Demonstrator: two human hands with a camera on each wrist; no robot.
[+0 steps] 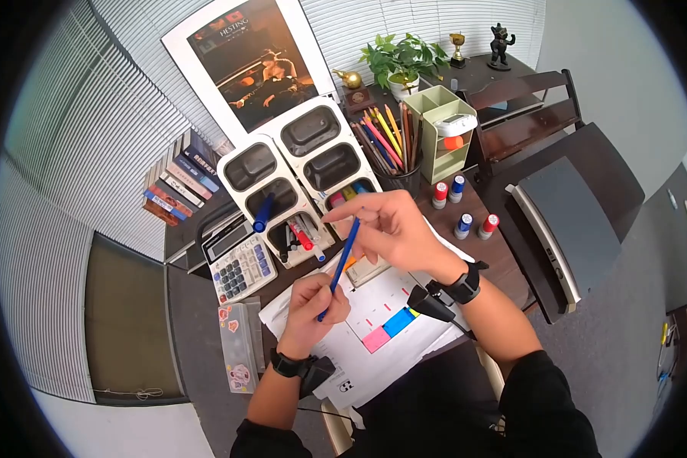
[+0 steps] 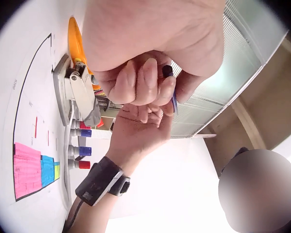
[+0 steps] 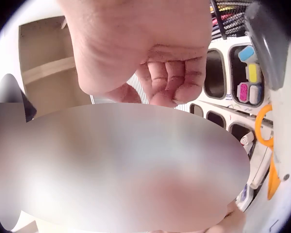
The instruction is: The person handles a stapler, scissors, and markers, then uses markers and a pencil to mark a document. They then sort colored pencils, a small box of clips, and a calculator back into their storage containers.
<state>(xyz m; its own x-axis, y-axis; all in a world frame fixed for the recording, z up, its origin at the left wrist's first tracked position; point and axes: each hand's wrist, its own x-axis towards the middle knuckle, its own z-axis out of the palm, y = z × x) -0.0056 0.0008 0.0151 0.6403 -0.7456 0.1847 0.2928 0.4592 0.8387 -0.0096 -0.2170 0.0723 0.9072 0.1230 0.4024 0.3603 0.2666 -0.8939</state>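
Dark bench carries white paper. Above paper: slanting blue pencil, fingers of left hand gripping lower part. Right hand fingers bent by upper end; pinching or not, cannot tell. Pencil likely light, stiff, brittle-cored; best held mid-shaft.

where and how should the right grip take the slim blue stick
Probably the far end of the blue stick, pinched from the right: the left grip holds its near end, while the slim, straight far part slants out free of that hold.
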